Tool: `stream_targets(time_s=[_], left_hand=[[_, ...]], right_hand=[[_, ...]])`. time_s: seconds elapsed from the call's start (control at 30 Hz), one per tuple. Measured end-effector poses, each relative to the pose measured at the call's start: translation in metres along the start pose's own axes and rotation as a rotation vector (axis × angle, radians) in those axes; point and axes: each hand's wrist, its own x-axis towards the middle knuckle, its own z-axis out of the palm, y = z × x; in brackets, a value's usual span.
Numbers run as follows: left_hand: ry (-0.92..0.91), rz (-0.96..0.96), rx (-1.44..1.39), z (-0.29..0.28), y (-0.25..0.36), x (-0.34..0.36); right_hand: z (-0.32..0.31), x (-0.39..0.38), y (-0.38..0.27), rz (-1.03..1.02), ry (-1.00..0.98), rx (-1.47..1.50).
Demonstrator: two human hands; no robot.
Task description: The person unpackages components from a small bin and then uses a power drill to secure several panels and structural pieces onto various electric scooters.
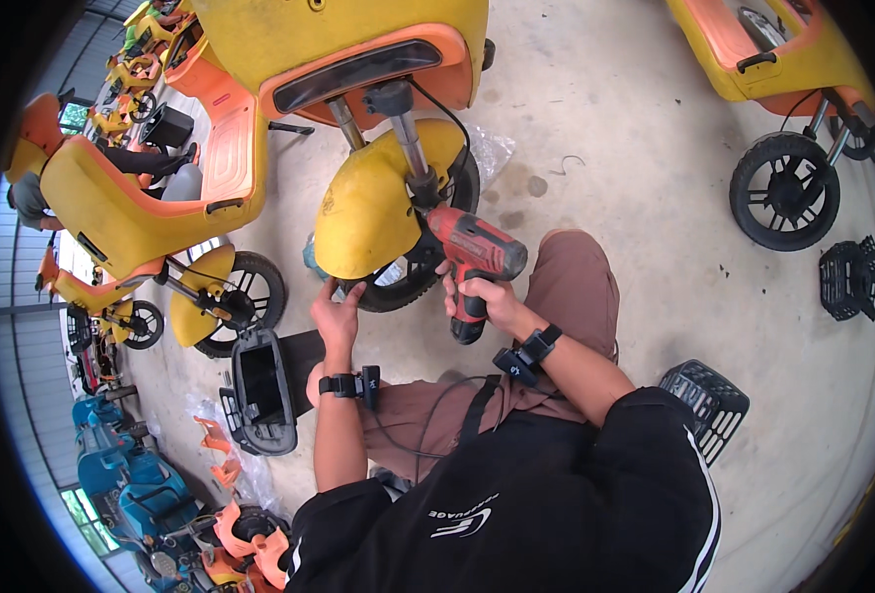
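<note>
In my right hand (487, 301) is a red and black cordless drill (477, 247), gripped by its handle. The drill's nose points at the side of the front fork (414, 148) of a yellow and orange scooter; the exact contact spot is hidden behind the tool. My left hand (336, 314) grips the lower edge of the scuffed yellow front fender (358, 222), thumb and fingers at its rim. Behind the fender, the black front wheel (405, 289) is partly covered. Above stands the scooter's yellow body (348, 30) with an orange panel.
More yellow scooters (151, 203) stand at the left, with people among them. Another scooter (783, 59) is at the far right. A dark plastic bin (264, 440) lies left of my leg. Black baskets (709, 400) rest on the concrete floor. Teal machines (146, 484) fill the lower left.
</note>
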Motion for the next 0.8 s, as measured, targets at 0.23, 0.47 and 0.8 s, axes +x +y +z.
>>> stream_targets(time_s=[0.23, 0.47, 0.8], left_hand=[[0.016, 0.016, 0.003, 0.0, -0.003, 0.0], [0.018, 0.028, 0.012, 0.001, 0.007, -0.005], [-0.071, -0.093, 0.038, -0.003, 0.015, -0.008]], right_hand=[[-0.001, -0.001, 0.003, -0.013, -0.017, 0.005], [-0.004, 0.001, 0.007, -0.012, -0.054, 0.004], [-0.006, 0.002, 0.018, 0.004, -0.055, -0.076]])
